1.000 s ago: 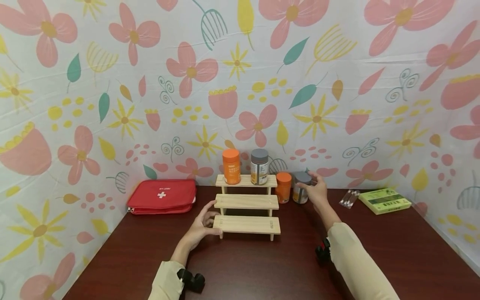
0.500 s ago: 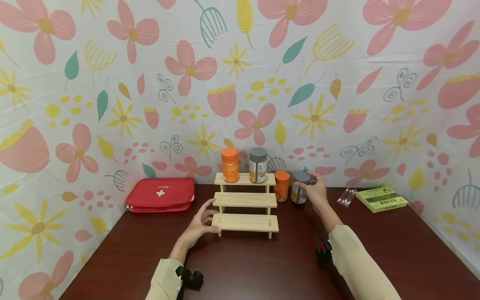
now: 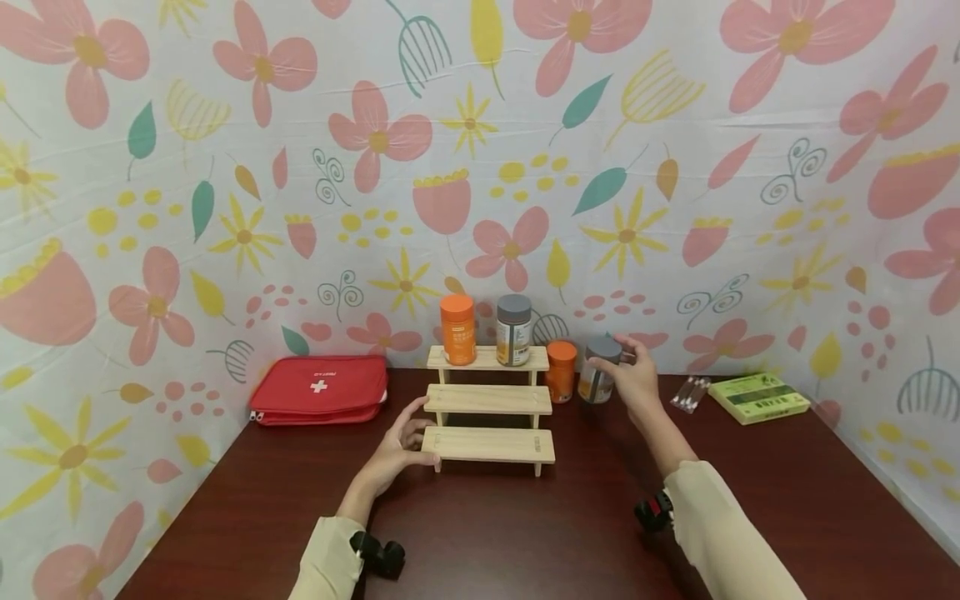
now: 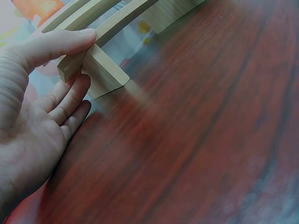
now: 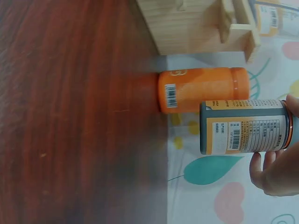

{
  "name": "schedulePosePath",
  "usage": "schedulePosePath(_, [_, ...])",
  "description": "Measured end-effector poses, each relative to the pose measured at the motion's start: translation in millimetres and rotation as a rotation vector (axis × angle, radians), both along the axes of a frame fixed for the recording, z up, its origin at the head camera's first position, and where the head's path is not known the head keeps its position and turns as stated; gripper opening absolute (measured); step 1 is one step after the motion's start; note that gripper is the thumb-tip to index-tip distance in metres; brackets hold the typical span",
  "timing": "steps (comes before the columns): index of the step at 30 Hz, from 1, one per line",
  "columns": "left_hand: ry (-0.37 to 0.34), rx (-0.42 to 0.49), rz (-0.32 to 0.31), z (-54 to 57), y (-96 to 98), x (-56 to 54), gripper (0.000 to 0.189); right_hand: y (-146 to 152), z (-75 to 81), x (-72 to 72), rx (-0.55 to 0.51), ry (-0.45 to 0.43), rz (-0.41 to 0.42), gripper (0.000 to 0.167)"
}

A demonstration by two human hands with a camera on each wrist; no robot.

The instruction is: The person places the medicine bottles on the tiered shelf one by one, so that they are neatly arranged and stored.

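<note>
A three-step wooden rack (image 3: 487,400) stands on the dark table (image 3: 525,525). Its top step carries an orange jar (image 3: 457,329) and a grey-lidded jar (image 3: 513,331). My left hand (image 3: 417,436) pinches the left end of the lowest step, thumb on top (image 4: 70,39) and fingers below. To the right of the rack stands a second orange jar (image 3: 561,372). Beside it my right hand (image 3: 621,367) grips another grey-lidded jar (image 3: 597,375) by its lid. In the right wrist view this jar (image 5: 245,127) hangs slightly above the table, next to the orange jar (image 5: 201,90).
A red first-aid pouch (image 3: 318,390) lies at the back left. A clear packet of swabs (image 3: 688,393) and a green box (image 3: 759,398) lie at the back right. A floral cloth (image 3: 675,208) closes off the back and both sides.
My right hand has tightened on the grey-lidded jar and raised it a little off the table. My left hand stays on the lowest step.
</note>
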State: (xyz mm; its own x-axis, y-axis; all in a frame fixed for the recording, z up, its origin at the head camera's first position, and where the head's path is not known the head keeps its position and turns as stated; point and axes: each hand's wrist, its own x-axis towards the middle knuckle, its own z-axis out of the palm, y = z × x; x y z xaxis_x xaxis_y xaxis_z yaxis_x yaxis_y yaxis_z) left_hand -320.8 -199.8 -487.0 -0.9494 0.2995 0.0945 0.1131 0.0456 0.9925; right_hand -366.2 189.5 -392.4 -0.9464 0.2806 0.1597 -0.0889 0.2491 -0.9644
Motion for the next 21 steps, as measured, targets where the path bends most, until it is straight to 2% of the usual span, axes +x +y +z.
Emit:
schedulePosePath(11, [0.013, -0.014, 0.014, 0.6, -0.1, -1.0, 0.1, -5, 26.7, 15.5, 0.004, 0.032, 0.054, 0.073])
schedulePosePath(15, [0.006, -0.008, 0.021, 1.1, -1.2, -0.6, 0.101, -13, 34.2, 20.8, -0.003, 0.057, 0.097, 0.073])
schedulePosePath(21, [-0.004, -0.003, -0.001, -0.2, -0.6, -0.1, 0.101, -33, 42.5, 23.3, -0.023, 0.112, 0.151, 0.07])
